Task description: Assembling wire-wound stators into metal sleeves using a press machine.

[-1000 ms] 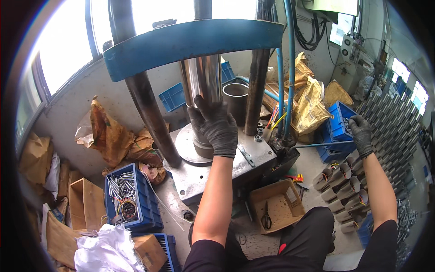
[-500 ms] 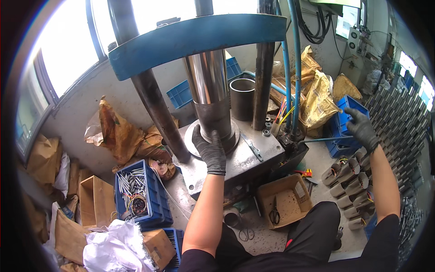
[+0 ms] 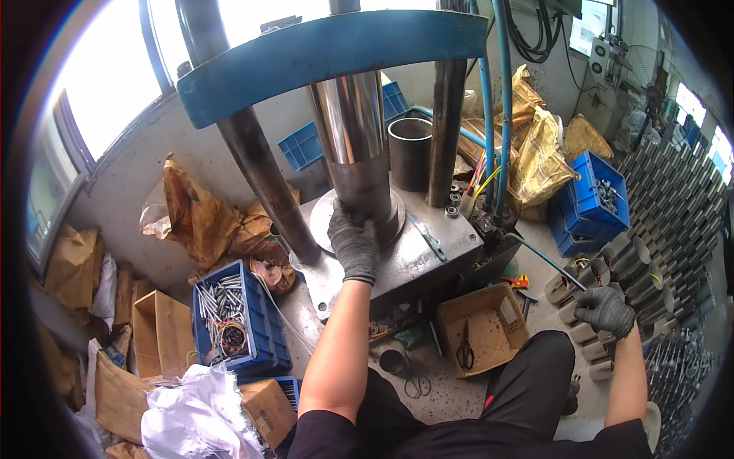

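My left hand (image 3: 354, 246), in a dark grey glove, is closed around the near side of a dark metal sleeve (image 3: 361, 186). That sleeve stands upright on a round plate (image 3: 322, 223) on the steel press bed (image 3: 336, 284). A shiny press ram (image 3: 348, 122) comes down to the sleeve's top. Out to the right, my gloved right hand (image 3: 606, 311) is shut around the outer end of a thin lever (image 3: 547, 262). The lever slopes down to it from the press's right side. My palm hides the sleeve's lower front.
A blue crossbeam (image 3: 336, 57) spans the press posts. A utility knife (image 3: 427, 237) and a second sleeve (image 3: 410, 157) are on the bed. Scissors (image 3: 465, 348) lie in a cardboard box (image 3: 501, 336). Blue crates (image 3: 264, 321) stand left; wound stators (image 3: 631, 260) and stacked metal tubes (image 3: 673, 206) fill the right.
My right hand has come down from above the lever and closed on its end. That end now points lower and toward me. My left hand stays at the sleeve; the view has shifted slightly.
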A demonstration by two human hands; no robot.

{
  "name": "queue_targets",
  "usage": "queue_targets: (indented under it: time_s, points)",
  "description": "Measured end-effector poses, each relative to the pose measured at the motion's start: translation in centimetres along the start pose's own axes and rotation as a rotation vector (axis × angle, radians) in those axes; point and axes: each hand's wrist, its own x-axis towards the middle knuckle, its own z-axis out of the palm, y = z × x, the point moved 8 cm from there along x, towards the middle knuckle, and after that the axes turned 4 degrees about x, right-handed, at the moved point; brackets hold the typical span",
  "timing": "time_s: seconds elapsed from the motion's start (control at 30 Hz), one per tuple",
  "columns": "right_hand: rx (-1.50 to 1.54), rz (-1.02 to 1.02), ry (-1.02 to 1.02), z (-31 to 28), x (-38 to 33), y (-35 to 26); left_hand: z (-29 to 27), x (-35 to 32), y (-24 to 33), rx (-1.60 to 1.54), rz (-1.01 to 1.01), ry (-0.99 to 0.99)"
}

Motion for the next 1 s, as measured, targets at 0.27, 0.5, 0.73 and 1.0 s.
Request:
queue_targets:
  time_s: [0.27,0.5,0.73,1.0]
  points:
    - [-0.041,-0.101,0.188,-1.0,-0.2,-0.6,0.5,0.2,-0.6,-0.039,-0.032,-0.035]
    - [-0.082,-0.183,0.233,-1.0,0.1,0.0,0.5,0.2,-1.0,0.04,0.014,0.012]
    - [-0.091,-0.189,0.294,-1.2,0.1,0.1,0.5,0.4,-0.9,-0.079,-0.004,-0.004]
    - [-0.161,-0.221,0.346,-1.5,0.2,0.3,0.6,0.4,-1.0,-0.115,-0.028,-0.019]
